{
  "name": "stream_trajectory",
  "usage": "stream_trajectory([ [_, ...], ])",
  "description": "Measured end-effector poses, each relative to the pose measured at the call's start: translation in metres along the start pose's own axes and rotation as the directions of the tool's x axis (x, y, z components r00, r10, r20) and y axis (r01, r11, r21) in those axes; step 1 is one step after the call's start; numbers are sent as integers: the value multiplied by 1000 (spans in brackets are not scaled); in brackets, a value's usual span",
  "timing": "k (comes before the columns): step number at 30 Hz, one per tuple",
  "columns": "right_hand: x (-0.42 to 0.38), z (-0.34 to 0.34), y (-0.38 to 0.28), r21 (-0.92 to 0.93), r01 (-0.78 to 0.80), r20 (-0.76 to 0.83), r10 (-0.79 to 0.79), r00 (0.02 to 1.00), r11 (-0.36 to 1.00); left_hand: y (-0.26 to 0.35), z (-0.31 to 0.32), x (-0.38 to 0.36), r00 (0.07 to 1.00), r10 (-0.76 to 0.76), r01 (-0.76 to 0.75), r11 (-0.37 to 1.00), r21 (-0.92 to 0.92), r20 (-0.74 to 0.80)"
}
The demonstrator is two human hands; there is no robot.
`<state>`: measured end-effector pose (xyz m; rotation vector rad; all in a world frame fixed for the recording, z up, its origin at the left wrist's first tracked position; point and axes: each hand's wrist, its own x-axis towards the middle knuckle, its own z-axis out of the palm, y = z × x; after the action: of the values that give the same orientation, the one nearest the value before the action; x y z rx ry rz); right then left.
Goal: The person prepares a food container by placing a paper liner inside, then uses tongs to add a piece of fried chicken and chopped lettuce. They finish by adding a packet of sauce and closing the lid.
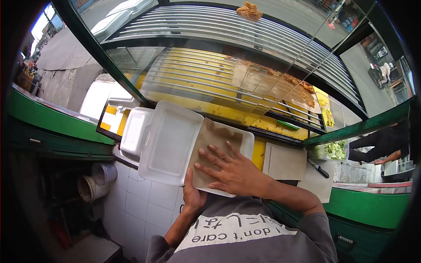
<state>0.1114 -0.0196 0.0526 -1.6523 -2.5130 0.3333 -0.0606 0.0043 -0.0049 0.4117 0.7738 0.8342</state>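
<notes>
A white foam takeaway box (169, 140) lies unfolded in front of my body, its lid to the left. Brown paper (215, 131) lines its right half and overhangs the fold in the middle. My right hand (230, 173) is pressed flat on the paper, fingers spread. At the near edge my left hand (193, 195) grips the box, thumb up along the side, the other fingers hidden beneath it.
More foam boxes (137, 129) stand at left. Ahead is a glass case with metal racks (175, 24) and fried chicken (249, 11). To the right are brown paper sheets (287, 162), a knife (319, 168), a tub of chopped greens (335, 150) and a person in dark clothes (386, 142).
</notes>
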Motion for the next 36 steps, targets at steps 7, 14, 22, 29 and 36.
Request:
stream_trajectory([
  [7,-10,-8,-2,-69,-67,-28,65,998,995,-37,-54,12,957,275,-260,679,686,90],
  [14,-8,-20,23,73,-323,-575,304,760,944,-49,-51,20,954,299,-234,800,553,-30],
  [22,-11,-15,40,22,-420,-511,371,776,907,-42,-47,12,979,195,-188,740,646,61],
  [29,-13,-17,46,44,-366,-381,355,854,929,-36,-37,14,993,115,-93,906,412,-28],
  [36,-14,-39,45,189,-494,-320,529,786,849,-18,0,5,987,19,23,966,258,-158],
])
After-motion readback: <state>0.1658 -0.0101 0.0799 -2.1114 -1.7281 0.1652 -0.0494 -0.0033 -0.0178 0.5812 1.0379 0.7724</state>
